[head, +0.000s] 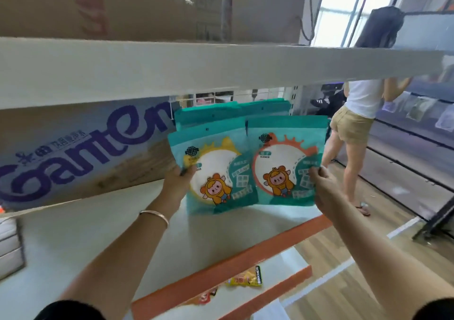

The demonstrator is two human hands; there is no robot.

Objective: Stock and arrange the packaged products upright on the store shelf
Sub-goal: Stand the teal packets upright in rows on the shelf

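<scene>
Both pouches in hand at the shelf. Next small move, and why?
Probably ease both pouches back against the teal packs behind, then let go. The left hand pinches the yellow-trimmed pouch, which leans, and the right hand the orange-trimmed pouch; both bases seem down on the shelf, forward of that stack.

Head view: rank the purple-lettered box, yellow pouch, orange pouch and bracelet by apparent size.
Largest: box.
Next: yellow pouch and orange pouch, which look alike, so unranked.
Smallest: bracelet, though nearest the camera.
</scene>
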